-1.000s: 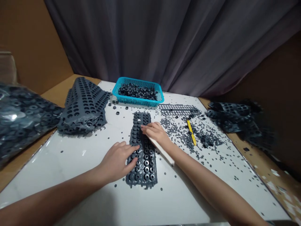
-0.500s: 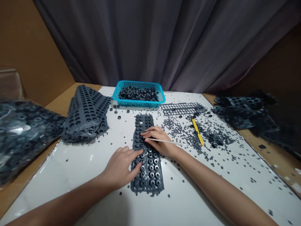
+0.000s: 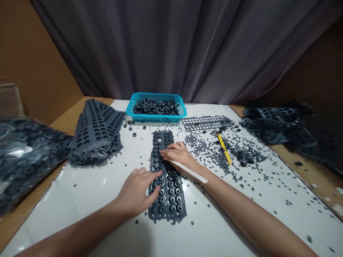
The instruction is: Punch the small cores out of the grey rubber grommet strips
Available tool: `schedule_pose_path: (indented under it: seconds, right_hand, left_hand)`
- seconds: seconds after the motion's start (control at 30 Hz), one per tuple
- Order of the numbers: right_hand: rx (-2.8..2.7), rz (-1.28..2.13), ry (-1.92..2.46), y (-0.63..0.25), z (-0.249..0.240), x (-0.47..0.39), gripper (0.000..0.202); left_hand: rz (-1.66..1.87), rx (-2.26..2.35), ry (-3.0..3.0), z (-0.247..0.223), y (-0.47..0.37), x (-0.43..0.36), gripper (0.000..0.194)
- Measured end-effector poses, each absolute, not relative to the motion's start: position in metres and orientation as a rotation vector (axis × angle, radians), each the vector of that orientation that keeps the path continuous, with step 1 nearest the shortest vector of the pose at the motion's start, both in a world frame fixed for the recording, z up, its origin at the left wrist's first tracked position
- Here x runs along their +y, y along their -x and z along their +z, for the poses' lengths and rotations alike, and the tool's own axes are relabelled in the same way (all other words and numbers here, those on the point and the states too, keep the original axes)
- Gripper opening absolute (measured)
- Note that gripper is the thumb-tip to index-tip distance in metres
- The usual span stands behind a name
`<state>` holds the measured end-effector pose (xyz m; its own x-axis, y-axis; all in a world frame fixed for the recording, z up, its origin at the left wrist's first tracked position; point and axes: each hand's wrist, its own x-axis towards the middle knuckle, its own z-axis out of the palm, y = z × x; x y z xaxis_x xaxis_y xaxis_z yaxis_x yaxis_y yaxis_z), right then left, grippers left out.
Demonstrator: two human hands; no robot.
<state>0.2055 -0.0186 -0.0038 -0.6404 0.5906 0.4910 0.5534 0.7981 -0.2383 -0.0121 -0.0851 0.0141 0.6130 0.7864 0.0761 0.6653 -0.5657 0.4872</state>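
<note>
A dark grey moulded rubber sheet (image 3: 166, 194) with rows of round ring-shaped parts lies lengthwise in front of me on the white table. My left hand (image 3: 138, 189) rests at its left edge, thumb and index finger stretched apart over the rings, holding nothing. Over the sheet's upper right half, my right hand (image 3: 179, 156) grips a thin white stick (image 3: 191, 172) that slants back over the wrist. The stick's front end is hidden by the fingers. One hole near the far end of the sheet shows white.
Beyond the sheet stands a blue basket (image 3: 156, 118) of small dark parts. Stacked perforated sheets (image 3: 96, 132) and a bag of rings (image 3: 26, 160) lie left. To the right are a yellow-handled cutter (image 3: 224, 148), scattered small discs (image 3: 198, 144), a punched sheet (image 3: 207, 123) and dark scraps (image 3: 276, 125).
The white stick has swung in my right hand, its rear end now nearer me and lower. My right fingers have curled slightly more. The left hand stays in place on the sheet.
</note>
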Motion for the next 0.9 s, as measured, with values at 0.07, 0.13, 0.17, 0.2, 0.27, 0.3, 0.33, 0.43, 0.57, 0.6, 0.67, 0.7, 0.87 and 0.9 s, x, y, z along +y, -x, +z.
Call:
schedule_pose_path:
  seconds: [0.07, 0.13, 0.17, 0.2, 0.27, 0.3, 0.33, 0.43, 0.57, 0.6, 0.67, 0.7, 0.87, 0.9]
  right_hand:
    - [-2.446, 0.015, 0.86, -0.206, -0.007, -0.017, 0.015]
    - [-2.446, -0.011, 0.879, -0.206, -0.01, -0.015, 0.015]
    - [-2.443, -0.01, 0.887, -0.206, -0.01, -0.015, 0.015]
    - [-2.436, -0.006, 0.903, -0.206, -0.01, -0.015, 0.015]
    - [-2.391, 0.015, 0.966, -0.206, -0.009, -0.013, 0.016]
    - [-2.35, 0.035, 1.016, -0.206, -0.008, -0.012, 0.016]
    - [-2.29, 0.068, 1.07, -0.206, -0.006, -0.011, 0.016]
    - [-2.085, 0.297, 1.142, -0.207, -0.002, -0.01, 0.016]
    - [-1.988, 0.672, 1.01, -0.206, 0.003, -0.014, 0.011]
    - [-1.996, 0.714, 0.991, -0.205, 0.004, -0.015, 0.011]
    - [-2.017, 0.742, 0.983, -0.204, 0.004, -0.015, 0.011]
    - [-2.027, 0.738, 0.983, -0.204, 0.004, -0.015, 0.011]
    - [-2.149, 0.57, 0.999, -0.205, 0.002, -0.012, 0.01]
    - [-2.19, 0.508, 1.004, -0.205, 0.002, -0.011, 0.011]
  left_hand:
    - [0.404, 1.158, -2.431, 0.014, 0.012, -0.085, 0.039]
    - [0.401, 1.162, -2.433, 0.014, 0.012, -0.085, 0.039]
    - [0.4, 1.164, -2.432, 0.014, 0.012, -0.085, 0.039]
    - [0.398, 1.165, -2.432, 0.014, 0.012, -0.085, 0.039]
    - [0.398, 1.162, -2.43, 0.014, 0.012, -0.086, 0.039]
    - [0.399, 1.158, -2.429, 0.014, 0.012, -0.086, 0.039]
    - [0.4, 1.156, -2.427, 0.014, 0.012, -0.086, 0.039]
    - [0.4, 1.159, -2.42, 0.014, 0.013, -0.086, 0.039]
    - [0.393, 1.163, -2.415, 0.015, 0.012, -0.086, 0.039]
    - [0.388, 1.164, -2.412, 0.015, 0.012, -0.085, 0.039]
    - [0.382, 1.163, -2.407, 0.015, 0.012, -0.085, 0.039]
    - [0.378, 1.161, -2.405, 0.015, 0.012, -0.086, 0.04]
    - [0.371, 1.171, -2.411, 0.015, 0.012, -0.086, 0.04]
    - [0.374, 1.172, -2.413, 0.015, 0.012, -0.086, 0.04]
